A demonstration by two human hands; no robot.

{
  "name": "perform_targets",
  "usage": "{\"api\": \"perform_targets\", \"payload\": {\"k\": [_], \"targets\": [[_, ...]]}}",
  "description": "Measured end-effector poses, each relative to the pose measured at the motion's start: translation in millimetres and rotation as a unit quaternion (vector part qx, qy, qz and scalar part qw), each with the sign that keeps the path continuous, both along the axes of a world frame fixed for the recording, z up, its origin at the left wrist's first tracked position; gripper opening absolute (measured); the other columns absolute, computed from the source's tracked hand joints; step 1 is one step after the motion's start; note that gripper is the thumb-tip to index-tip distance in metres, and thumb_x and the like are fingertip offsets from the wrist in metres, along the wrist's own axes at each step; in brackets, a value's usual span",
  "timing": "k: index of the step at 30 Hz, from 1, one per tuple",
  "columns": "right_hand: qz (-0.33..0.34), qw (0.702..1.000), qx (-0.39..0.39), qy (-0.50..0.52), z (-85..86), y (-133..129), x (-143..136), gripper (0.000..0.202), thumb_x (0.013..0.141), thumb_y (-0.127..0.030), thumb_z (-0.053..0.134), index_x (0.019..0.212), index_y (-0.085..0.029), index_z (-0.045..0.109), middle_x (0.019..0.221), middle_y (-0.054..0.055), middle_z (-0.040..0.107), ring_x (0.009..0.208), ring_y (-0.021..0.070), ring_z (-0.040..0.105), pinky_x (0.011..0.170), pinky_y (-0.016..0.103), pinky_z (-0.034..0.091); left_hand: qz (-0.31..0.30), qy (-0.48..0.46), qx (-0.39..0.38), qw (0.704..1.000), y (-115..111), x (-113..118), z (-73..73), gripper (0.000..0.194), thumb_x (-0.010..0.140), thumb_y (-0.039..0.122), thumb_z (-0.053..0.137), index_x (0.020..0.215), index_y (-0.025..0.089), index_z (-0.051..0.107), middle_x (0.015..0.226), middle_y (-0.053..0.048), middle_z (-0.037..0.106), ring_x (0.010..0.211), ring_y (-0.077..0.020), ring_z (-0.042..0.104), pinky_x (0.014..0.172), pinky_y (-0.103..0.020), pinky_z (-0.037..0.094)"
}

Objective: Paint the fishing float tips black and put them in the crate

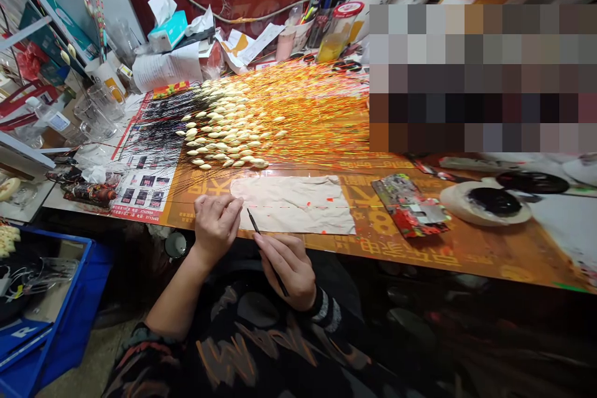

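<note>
My left hand (215, 224) is closed in a pinch at the near edge of the table. It grips a fishing float whose thin banded antenna (289, 206) runs right across a crumpled white cloth (280, 189); the float's body is hidden by the fingers. Between the fingers of my right hand (288, 270) is a slim black brush (252, 220), its tip pointing up and left, close to the left fingertips. Whether that tip touches the float I cannot tell. Beyond the cloth lie many cream-bodied fishing floats (228, 127) in rows, dark stems left and bright antennas right.
To the right sit a paint-smeared card (410, 205) and a round pale dish (485, 204) with a dark centre. Glass mugs (96, 111), a blue tissue box (168, 31) and a jar (338, 31) stand behind. A blue crate (88, 280) is at lower left.
</note>
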State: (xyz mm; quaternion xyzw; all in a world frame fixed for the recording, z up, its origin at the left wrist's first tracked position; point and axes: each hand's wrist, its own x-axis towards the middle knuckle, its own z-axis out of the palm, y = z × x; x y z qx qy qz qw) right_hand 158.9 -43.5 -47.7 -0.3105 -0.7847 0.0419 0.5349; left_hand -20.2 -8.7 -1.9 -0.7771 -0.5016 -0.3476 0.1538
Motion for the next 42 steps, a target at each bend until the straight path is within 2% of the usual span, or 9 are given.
{"api": "perform_targets", "payload": {"k": [7,22,35,42], "targets": [[0.018,1.000,-0.013,-0.008,0.2,1,-1,0.062,0.088,-0.002,0.059,0.146,-0.019,0.044,0.117,0.012,0.069,0.101,0.0248,0.063,0.082,0.039,0.053,0.002,0.000,0.000,1.000,0,0,-0.9,0.022,0.091,0.019,0.059,0.112,0.021,0.065,0.102,-0.006,0.072,0.092,-0.0190,0.063,0.090,-0.038,0.038],[0.007,1.000,-0.018,-0.019,-1.9,2,-3,0.063,0.089,-0.002,0.058,0.148,-0.020,0.041,0.117,0.012,0.069,0.102,0.0238,0.062,0.082,0.039,0.051,-0.006,-0.003,0.014,1.000,0,0,-1.6,0.025,0.089,0.017,0.062,0.114,0.020,0.064,0.103,-0.006,0.072,0.092,-0.0194,0.063,0.089,-0.039,0.039],[0.032,0.999,0.008,0.017,-6.4,1,3,0.064,0.085,0.000,0.062,0.145,-0.018,0.046,0.110,0.012,0.071,0.095,0.0238,0.064,0.076,0.037,0.056,0.003,-0.004,-0.002,1.000,-3,-9,-0.7,0.029,0.092,0.020,0.059,0.120,0.020,0.061,0.102,-0.008,0.072,0.095,-0.0209,0.064,0.092,-0.039,0.041],[0.037,0.999,0.008,0.026,-11.9,-2,15,0.063,0.085,-0.001,0.062,0.143,-0.020,0.048,0.108,0.011,0.071,0.092,0.0233,0.064,0.074,0.038,0.057,-0.017,-0.013,0.005,1.000,-6,-15,1.9,0.029,0.092,0.019,0.059,0.122,0.020,0.059,0.103,-0.007,0.071,0.096,-0.0210,0.063,0.094,-0.040,0.044]]}}
